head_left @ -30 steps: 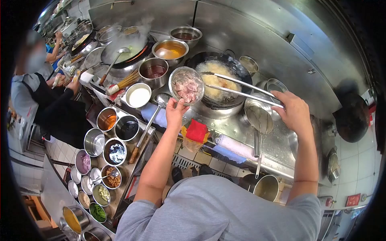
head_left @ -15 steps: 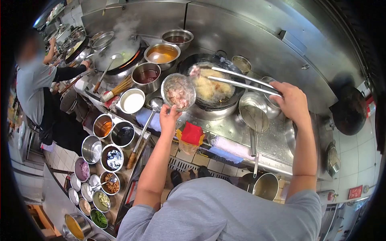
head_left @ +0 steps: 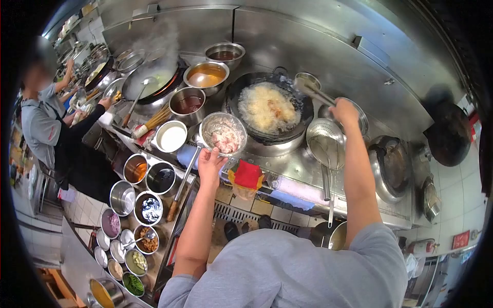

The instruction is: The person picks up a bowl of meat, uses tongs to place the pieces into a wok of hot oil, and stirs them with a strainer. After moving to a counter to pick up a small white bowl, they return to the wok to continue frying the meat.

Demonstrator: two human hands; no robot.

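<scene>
My left hand (head_left: 209,164) is closed on the rim of a metal bowl (head_left: 224,134) of raw, pale pink meat pieces, left of the wok. With my right hand (head_left: 345,112) I grip metal tongs (head_left: 319,94), smeared by motion; they reach toward a small metal bowl (head_left: 308,81) behind the wok's right side. Whether the tongs hold anything cannot be made out. In the black wok (head_left: 233,105), battered-looking golden pieces (head_left: 269,108) bubble in oil. A perforated ladle and wire strainer (head_left: 326,138) rest on the counter below my right hand.
Sauce pots stand left of the wok, including an amber one (head_left: 206,76) and a white one (head_left: 171,136). A ladle (head_left: 186,182) lies beside several seasoning containers. A co-worker (head_left: 46,118) stands at the left near a steaming wok (head_left: 154,84). Another wok (head_left: 393,169) sits right.
The tongs have swung from over the wok to its back right, and my right hand has moved left and up. The bowl of meat is slightly lower. More of the frying food shows.
</scene>
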